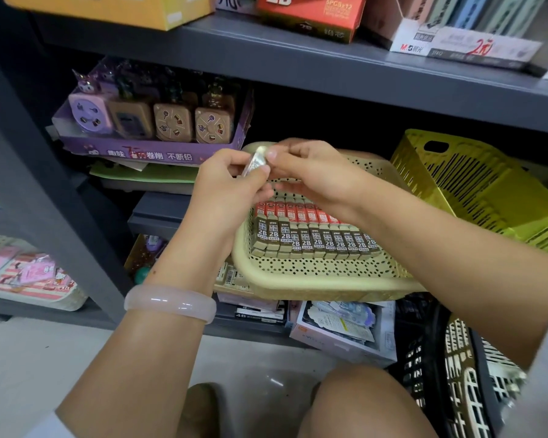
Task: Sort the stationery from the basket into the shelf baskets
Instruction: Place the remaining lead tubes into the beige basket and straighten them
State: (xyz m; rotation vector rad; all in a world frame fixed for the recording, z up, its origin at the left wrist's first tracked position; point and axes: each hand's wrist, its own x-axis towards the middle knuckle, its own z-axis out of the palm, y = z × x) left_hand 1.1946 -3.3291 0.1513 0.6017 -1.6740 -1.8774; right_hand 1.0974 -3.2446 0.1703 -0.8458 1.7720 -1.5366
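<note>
On the far upper shelf we see a yellow carton at left, an orange box marked 2B in the middle and a white display box at right; below, at far left, a purple display tray holds 4 sharpener-like blocks; we see a pink striped pack at near left; the pale floor lies nearest.

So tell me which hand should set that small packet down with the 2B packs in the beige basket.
Right, probably. Both hands pinch the small packet, but the right hand hangs directly over the beige basket and its 2B packs; the left hand sits at the basket's left edge.
</note>
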